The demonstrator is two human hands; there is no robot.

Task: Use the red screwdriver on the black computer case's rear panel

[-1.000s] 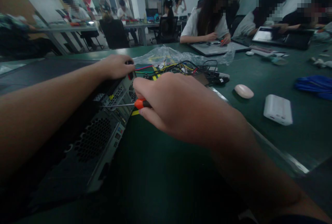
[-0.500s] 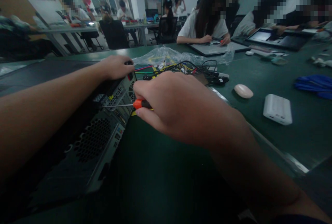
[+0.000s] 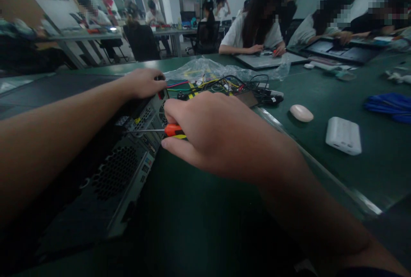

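A black desktop computer case [image 3: 105, 208] lies on the left, its metal rear panel with vent holes and ports facing right. My left hand [image 3: 146, 83] is closed on the far edge of the case, its forearm stretching across the top. In my right hand [image 3: 212, 133] is a screwdriver [image 3: 173, 130] with an orange, black and yellow handle. Its thin shaft points left and reaches the rear panel; the shadow there hides exactly what the tip touches. My right thumb and index finger lie on either side of the handle.
Tangled cables [image 3: 224, 83] and clear plastic wrap [image 3: 205, 68] lie beyond my hands. To the right on the green table [image 3: 321, 174] are a pale oval object [image 3: 301, 113], a white box-shaped device [image 3: 343, 135] and a blue bundle [image 3: 390, 106]. People work across the table.
My right thumb has lowered slightly, and the handle has turned in my fingers, showing more orange and yellow. My left hand and the case look the same.
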